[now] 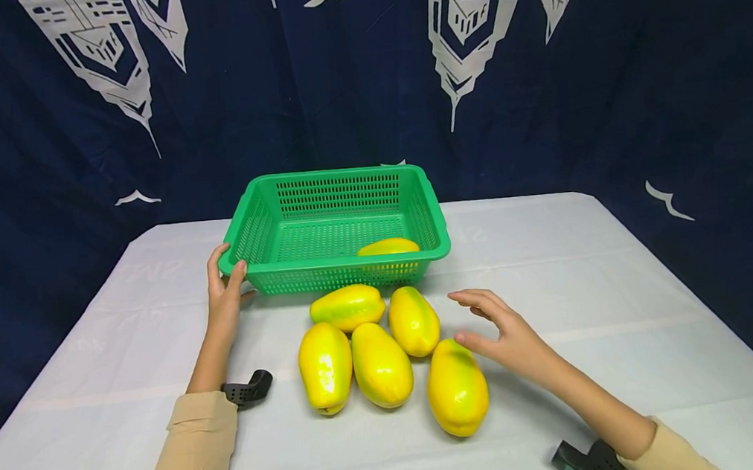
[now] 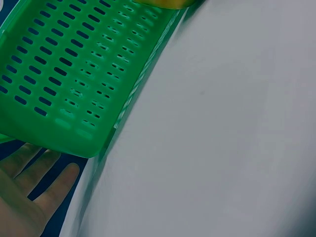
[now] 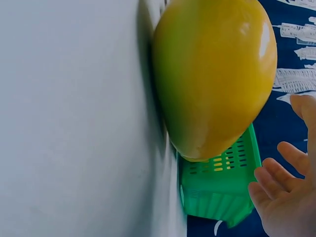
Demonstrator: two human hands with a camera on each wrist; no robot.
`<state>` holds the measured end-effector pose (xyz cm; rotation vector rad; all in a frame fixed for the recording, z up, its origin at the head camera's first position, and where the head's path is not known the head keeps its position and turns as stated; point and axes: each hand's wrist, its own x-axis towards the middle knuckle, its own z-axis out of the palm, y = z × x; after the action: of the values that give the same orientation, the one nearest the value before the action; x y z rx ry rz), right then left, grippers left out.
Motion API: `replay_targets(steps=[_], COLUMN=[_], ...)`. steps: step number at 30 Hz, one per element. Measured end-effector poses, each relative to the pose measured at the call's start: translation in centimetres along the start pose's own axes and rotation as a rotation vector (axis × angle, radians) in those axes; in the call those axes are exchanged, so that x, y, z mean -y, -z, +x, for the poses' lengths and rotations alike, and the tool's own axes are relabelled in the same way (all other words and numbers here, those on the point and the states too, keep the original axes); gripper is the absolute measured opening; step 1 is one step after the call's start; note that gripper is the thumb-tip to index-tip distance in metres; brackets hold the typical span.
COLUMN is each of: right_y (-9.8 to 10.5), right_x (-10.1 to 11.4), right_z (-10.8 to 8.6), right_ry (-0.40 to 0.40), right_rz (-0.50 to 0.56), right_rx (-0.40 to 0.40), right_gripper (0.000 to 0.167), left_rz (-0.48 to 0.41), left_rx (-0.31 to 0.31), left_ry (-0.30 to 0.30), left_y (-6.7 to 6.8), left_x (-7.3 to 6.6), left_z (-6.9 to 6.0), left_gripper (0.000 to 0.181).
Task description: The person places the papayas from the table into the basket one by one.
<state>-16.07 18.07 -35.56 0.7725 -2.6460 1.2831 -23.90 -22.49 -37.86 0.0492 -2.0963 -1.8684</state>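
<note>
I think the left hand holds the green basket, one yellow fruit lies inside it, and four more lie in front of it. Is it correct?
Not quite: the head view shows five yellow fruits in front of the green basket, not four. The rest is right: the left hand holds the basket, with one fruit inside.

Head cam looks forward and down over the table [image 1: 342, 462], left wrist cam sits close to the green basket's side [image 2: 54, 64], right wrist cam, turned sideways, very near a yellow fruit [image 3: 217, 74], basket shared by all.
</note>
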Motion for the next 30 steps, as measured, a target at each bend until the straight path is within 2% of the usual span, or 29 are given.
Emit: replay_targets(steps=[8, 16, 20, 30], right_y=[-0.6, -0.9, -1.0, -1.3], right_x=[-0.1, -0.1, -0.1, 0.0], right_z=[-1.1, -2.1, -2.5, -3.1], right_ry=[0.012, -0.013, -0.035, 0.0], right_rz=[0.005, -0.02, -0.006, 0.001], right_rx=[0.014, 0.037, 0.05, 0.023], right_gripper=[0.049, 0.049, 0.048, 0.045], left_rz=[0.003, 0.0, 0.007, -0.009], left_rx=[-0.006, -0.001, 0.0, -0.001], left_ry=[0.002, 0.015, 0.016, 0.021], left_y=[0.0, -0.1, -0.2, -0.1], left_x=[0.3, 0.5, 0.5, -0.2], left_z=[0.2, 0.0, 0.0, 0.0], left_gripper=[0.051, 0.051, 0.052, 0.052])
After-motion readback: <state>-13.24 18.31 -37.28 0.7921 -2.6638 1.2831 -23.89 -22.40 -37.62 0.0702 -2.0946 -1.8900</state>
